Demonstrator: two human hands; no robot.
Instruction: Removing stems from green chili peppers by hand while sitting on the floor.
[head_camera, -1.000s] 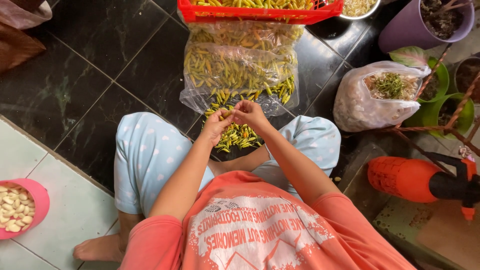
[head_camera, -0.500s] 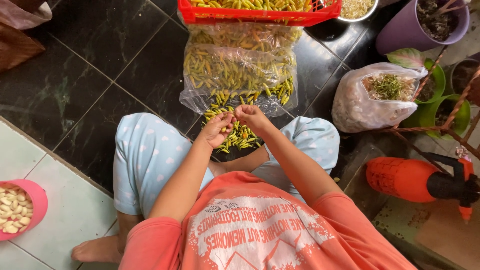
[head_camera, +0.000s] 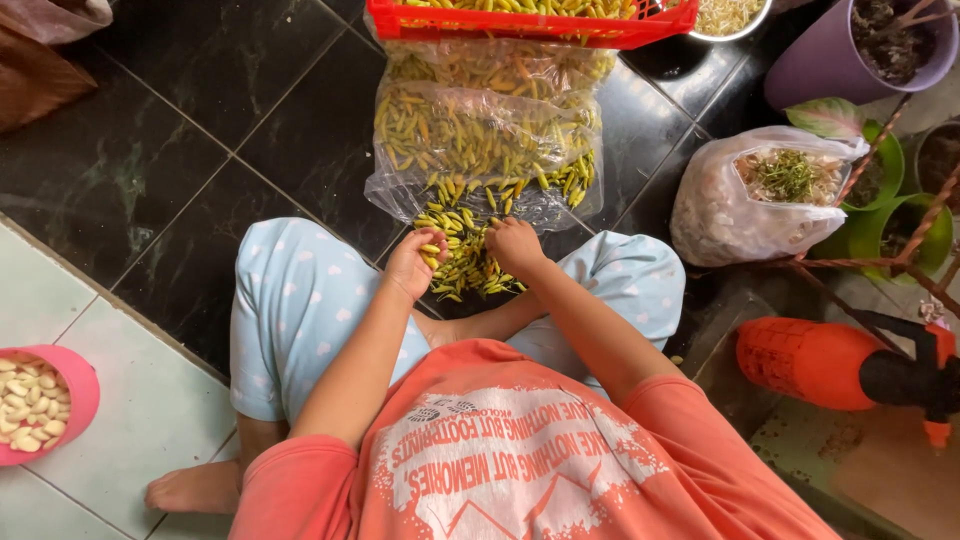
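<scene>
Lying beneath both hands (head_camera: 470, 255), chilli pile (head_camera: 462, 268)

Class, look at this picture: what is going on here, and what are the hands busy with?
A person sits cross-legged on a dark tiled floor, working through small yellow-green chillies. The left hand pinches one chilli, while the right hand rests on the loose pile of chillies spilling from a clear plastic bag. A red crate of more chillies stands beyond the bag, and a pink bowl of peeled garlic sits off to the left.
</scene>
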